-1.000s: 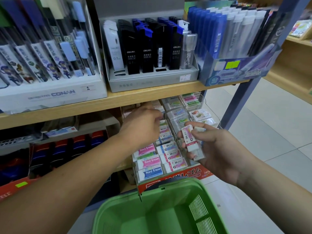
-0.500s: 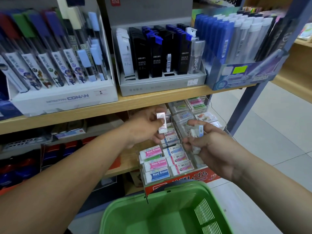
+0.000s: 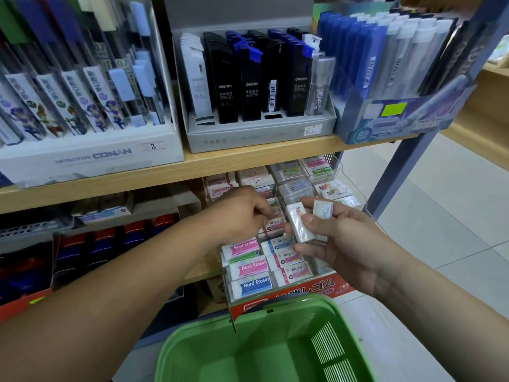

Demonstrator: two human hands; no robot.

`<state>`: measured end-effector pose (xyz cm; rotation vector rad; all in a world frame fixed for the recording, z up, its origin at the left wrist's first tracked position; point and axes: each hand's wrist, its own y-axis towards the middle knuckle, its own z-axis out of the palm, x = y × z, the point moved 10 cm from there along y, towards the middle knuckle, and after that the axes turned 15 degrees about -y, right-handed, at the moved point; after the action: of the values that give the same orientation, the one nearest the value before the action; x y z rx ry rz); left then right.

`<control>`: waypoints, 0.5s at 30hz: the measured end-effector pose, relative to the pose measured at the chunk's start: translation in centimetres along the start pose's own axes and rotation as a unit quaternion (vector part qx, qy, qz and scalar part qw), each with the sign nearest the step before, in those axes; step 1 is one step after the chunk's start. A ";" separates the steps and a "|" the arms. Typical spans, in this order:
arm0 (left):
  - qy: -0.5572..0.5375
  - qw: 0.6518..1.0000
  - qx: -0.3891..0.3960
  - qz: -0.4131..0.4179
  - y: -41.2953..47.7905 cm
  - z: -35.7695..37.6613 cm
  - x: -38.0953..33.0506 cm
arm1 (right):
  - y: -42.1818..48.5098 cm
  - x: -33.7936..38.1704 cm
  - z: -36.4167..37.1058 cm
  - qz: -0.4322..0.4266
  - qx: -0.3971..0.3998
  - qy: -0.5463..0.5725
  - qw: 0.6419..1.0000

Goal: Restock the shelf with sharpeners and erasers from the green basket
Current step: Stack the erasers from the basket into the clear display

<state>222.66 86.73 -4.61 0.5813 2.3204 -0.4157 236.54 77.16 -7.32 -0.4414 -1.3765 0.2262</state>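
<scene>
A clear tiered eraser rack stands on the lower shelf, filled with wrapped erasers such as the pink Hard Eraser packs. My left hand reaches over the rack's middle rows. Its fingertips curl down on a pink-labelled eraser lying in a slot. To the right, just in front of the rack, my right hand grips a small bunch of wrapped white erasers, with another one pinched at its fingertips. The green basket sits below my hands, and the part of its inside I can see holds nothing.
The upper wooden shelf carries boxes of pencil leads and mechanical pencils, and its front edge hangs just above the rack. A grey upright post stands to the right, with tiled floor beyond. Dark red and blue boxes fill the lower left.
My left hand held one eraser up beside my right hand, then moved down to the rack's middle rows with it. My right hand stayed in place with its bunch.
</scene>
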 end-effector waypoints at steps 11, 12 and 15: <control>-0.315 0.949 0.010 0.006 -1.7 0.1 -2.6 | -0.9 2.1 -1.8 -0.061 -0.077 -0.165 0.981; -0.316 0.949 -0.002 -0.004 -1.6 0.0 -2.5 | -1.1 2.9 -3.2 -0.073 -0.118 -0.190 0.972; -0.337 0.940 -0.039 -0.030 -1.6 0.2 -2.7 | -2.1 4.7 -7.5 -0.100 -0.212 -0.202 0.951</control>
<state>223.72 84.53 -2.62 0.2655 1.6865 -0.4621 244.50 75.91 -3.21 -0.6296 -1.8714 -0.1625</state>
